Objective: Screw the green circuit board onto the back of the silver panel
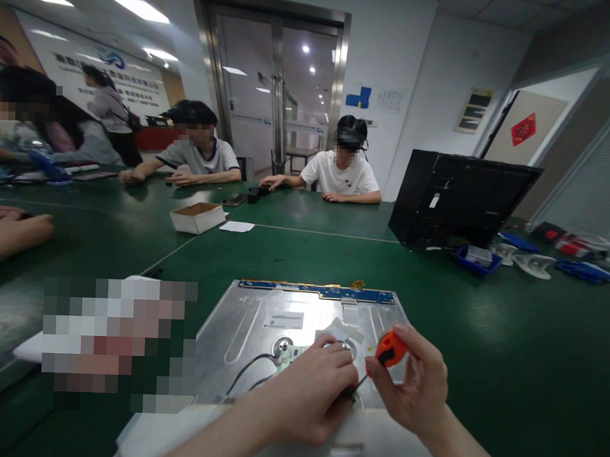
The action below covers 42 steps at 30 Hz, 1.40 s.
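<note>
A silvery metal display panel (252, 320) lies back side up in front of me, with a blue circuit strip (283, 291) along its far edge. My right hand (420, 379) grips the orange handle of a screwdriver (391, 351); its thin shaft slants down to the left. Over the panel, my left hand (317, 382) is closed, fingers curled by the screwdriver's tip. What those fingers hold, if anything, is hidden. Partly under the left hand is a small pale green circuit board (288, 356), with black cables (244, 372) running left from it.
On the green table (284, 254) stand a white open box (198, 219) and a large black monitor (461, 197). Blue tray (478, 260) and tools lie to the right. Two people (342, 170) sit opposite; another person's hand (19, 232) is at left.
</note>
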{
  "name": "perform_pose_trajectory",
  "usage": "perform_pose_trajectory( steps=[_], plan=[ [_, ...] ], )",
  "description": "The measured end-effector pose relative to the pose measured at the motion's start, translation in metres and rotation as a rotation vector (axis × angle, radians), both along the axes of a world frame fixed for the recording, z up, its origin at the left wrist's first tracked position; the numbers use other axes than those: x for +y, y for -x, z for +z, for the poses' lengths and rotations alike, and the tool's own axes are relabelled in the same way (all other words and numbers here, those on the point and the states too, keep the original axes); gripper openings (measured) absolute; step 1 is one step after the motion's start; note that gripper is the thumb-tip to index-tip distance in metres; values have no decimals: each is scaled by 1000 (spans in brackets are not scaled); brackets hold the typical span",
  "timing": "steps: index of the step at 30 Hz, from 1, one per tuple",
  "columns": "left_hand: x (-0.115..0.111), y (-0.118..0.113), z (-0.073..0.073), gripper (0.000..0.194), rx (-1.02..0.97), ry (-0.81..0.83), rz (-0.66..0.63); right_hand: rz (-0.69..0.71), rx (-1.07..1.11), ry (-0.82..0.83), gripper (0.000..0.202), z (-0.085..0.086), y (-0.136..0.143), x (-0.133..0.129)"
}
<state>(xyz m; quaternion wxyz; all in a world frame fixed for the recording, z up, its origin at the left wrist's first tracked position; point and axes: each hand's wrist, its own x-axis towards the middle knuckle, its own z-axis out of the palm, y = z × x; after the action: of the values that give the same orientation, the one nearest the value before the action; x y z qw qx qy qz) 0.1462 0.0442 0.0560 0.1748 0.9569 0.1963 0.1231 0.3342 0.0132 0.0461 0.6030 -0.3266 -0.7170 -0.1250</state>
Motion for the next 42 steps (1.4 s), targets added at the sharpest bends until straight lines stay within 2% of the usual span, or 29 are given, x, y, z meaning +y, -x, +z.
perform_pose_trajectory(
  steps=[5, 9, 13, 16, 18, 20, 24, 28, 32, 36, 42],
  plan=[
    [0, 1, 4, 26, -29, 21, 26, 7, 31, 28, 53, -3, -6, 0],
    [1, 8, 19, 36, -157, 44, 85, -27, 33, 69, 53, -2, -16, 4],
    [6, 28, 35, 30, -301, -40, 249, -68, 72, 132, 49, 12, -23, 12],
    [10, 52, 38, 35, -360, -130, 423, -198, 95, 236, 46, 25, -27, 12],
    [9, 72, 32, 41, -358, -180, 539, -290, 86, 331, 47, 29, -31, 7],
    [5, 92, 22, 44, -316, -188, 654, -336, 13, 464, 44, 25, -35, 1],
    [-13, 129, -11, 48, -185, -216, 869, -388, -274, 771, 27, 0, -41, -14],
    [-29, 161, -48, 56, 13, -251, 961, -423, -413, 979, 35, -25, -37, -32],
    [-36, 177, -72, 65, 85, -264, 988, -548, -481, 1097, 39, -34, -31, -45],
    [-36, 180, -74, 64, 85, -224, 982, -602, -519, 1155, 42, -35, -28, -50],
    [-40, 169, -53, 63, 79, -181, 959, -641, -523, 1181, 43, -31, -30, -53]
  ],
)
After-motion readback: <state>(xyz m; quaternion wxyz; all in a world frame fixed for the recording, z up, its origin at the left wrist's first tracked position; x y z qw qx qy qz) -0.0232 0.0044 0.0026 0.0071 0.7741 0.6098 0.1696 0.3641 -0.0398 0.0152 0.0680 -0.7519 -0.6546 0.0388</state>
